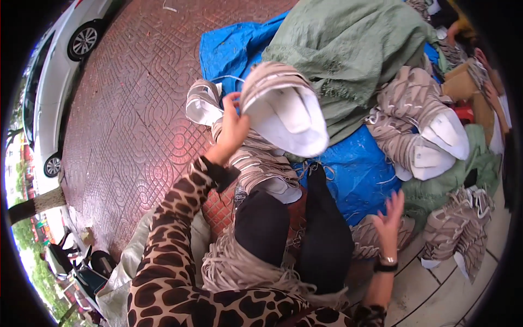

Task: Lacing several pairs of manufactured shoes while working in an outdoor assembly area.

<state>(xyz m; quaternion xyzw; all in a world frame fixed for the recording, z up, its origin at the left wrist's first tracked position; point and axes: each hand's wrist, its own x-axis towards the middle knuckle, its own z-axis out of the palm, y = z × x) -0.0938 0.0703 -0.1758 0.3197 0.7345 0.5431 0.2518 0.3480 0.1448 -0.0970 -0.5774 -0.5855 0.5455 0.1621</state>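
Note:
My left hand (233, 131) grips the side of a stack of nested beige-and-brown shoe uppers (280, 76), raised in front of me, their white lining showing. Below it, more striped shoe uppers (260, 163) lie in a row by my knee, and another bundle (202, 101) sits just beyond my wrist. Off to the right, my right hand (388, 218) is empty with its fingers spread, close to some shoe uppers (362, 237) beside my leg. A thick bunch of beige laces (245, 267) hangs across my lap.
Green sacking (343, 43) and blue tarp (359, 169) spread ahead. Stacked uppers (425, 125) lie at right, with another pair of bundles (460, 229) on pale tiles. Another person's hand (493, 90) shows at far right. A white car (60, 71) stands beyond the red paving.

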